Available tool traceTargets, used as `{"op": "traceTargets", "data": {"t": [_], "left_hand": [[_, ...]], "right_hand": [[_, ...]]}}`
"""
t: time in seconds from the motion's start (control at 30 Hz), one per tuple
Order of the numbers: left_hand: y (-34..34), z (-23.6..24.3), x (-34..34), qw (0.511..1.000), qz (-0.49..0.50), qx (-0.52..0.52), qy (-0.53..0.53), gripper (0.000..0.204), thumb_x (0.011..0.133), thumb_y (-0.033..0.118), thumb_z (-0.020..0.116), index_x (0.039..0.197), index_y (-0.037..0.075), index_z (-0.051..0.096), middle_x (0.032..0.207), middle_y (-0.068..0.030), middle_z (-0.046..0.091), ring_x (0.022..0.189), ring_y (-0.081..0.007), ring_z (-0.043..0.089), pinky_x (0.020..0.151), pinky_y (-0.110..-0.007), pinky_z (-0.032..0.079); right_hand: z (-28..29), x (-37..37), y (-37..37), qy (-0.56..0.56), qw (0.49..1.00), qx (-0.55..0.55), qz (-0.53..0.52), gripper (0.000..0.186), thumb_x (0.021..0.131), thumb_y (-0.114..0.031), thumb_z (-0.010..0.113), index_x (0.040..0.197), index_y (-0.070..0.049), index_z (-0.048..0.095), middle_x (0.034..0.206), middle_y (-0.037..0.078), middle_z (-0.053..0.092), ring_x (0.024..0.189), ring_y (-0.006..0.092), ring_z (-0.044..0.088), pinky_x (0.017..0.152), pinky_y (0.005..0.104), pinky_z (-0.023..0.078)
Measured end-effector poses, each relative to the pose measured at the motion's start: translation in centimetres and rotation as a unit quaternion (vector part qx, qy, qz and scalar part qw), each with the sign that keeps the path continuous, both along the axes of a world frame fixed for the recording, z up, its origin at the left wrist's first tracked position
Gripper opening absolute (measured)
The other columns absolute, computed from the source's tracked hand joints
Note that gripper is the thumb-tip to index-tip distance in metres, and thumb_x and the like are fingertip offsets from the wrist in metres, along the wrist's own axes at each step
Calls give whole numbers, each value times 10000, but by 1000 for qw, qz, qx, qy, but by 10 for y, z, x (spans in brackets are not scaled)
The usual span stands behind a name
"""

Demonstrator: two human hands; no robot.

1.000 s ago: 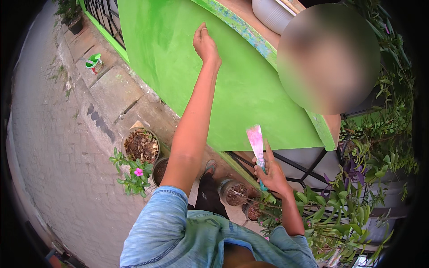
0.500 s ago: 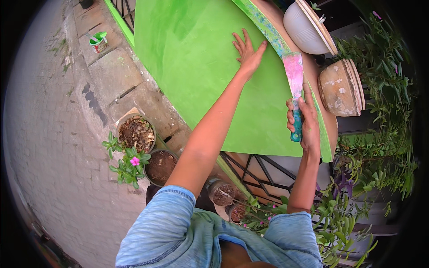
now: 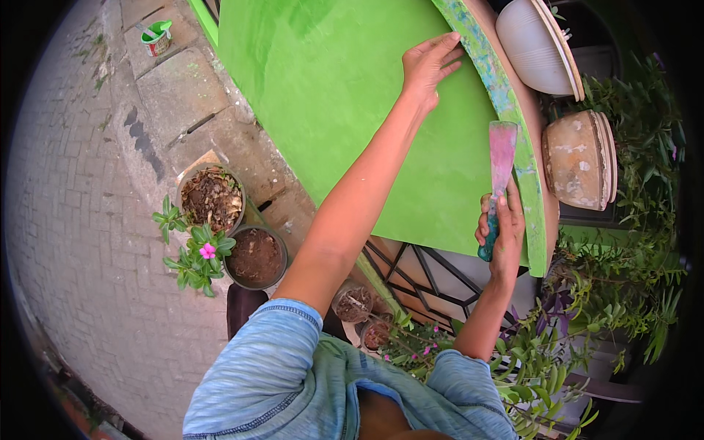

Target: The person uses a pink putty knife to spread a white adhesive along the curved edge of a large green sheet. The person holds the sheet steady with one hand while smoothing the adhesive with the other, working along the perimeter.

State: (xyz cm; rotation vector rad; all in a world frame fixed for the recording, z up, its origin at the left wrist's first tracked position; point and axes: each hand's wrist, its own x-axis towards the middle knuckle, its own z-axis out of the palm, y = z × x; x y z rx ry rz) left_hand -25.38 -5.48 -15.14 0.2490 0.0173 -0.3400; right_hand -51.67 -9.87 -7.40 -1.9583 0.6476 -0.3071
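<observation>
My left hand [image 3: 429, 70] reaches up over the bright green wall panel [image 3: 330, 147], fingertips at the curved ledge edge [image 3: 491, 77], whose face is patchy blue and green; its fingers are extended and hold nothing. To its lower right, my right hand [image 3: 506, 231] grips a scraper [image 3: 503, 150] by the teal handle, with the wide pink-stained blade pointing up beside the ledge edge. Whether the blade touches the edge I cannot tell.
Two large pots [image 3: 576, 158] stand on the ledge at the right, beside dense plants [image 3: 631, 242]. A green paint pail [image 3: 155, 45] sits on paving slabs at upper left. Several planters [image 3: 253, 257] stand below the panel, near a black metal grille [image 3: 433, 282].
My left hand has moved right and up to the ledge edge. The scraper rose toward the edge, then shifted right and lower. The view has shifted, bringing both ledge pots into sight.
</observation>
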Motion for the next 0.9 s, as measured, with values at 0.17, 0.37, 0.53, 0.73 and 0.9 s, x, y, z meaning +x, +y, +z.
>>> {"op": "traceTargets", "data": {"t": [0.17,0.37,0.53,0.73,0.9], "left_hand": [[-6,-2,2,999,-4,-29,-17,432,904,200,808,1202,-72,653,1158,-167,699,1106,-281,675,1004,-412,559],[-12,-5,0,998,15,-57,-7,296,924,156,771,1130,-44,699,1087,-148,741,1013,-252,726,949,-388,593],[-13,-9,-3,998,34,-45,0,278,935,147,749,1132,-38,683,1114,-155,735,1037,-259,722,946,-387,592],[1,0,-18,999,-1,-17,-31,461,925,172,775,1261,-90,599,1218,-180,683,1148,-287,671,1070,-420,531],[-19,-3,-16,999,0,-40,-22,366,899,175,814,1162,-43,681,1070,-115,732,968,-221,713,896,-361,604]], "right_hand": [[-2,-6,-4,-2,1000,0,-15,584,1071,-273,557,1588,-72,373,919,25,588,570,50,453,460,208,364],[-9,-12,-6,3,1000,-2,-13,593,1067,-286,569,1578,-50,382,921,27,588,581,52,463,464,209,369],[-8,-12,-3,3,1000,-15,-3,594,1067,-290,573,1575,-45,388,911,22,573,588,52,461,469,207,368],[-9,-18,0,14,1000,-24,-9,581,1067,-289,570,1567,-44,403,899,19,555,584,50,448,468,205,358],[-12,-23,2,16,1000,-18,8,577,1064,-289,576,1561,-46,412,897,19,552,576,50,440,466,206,354]]}}
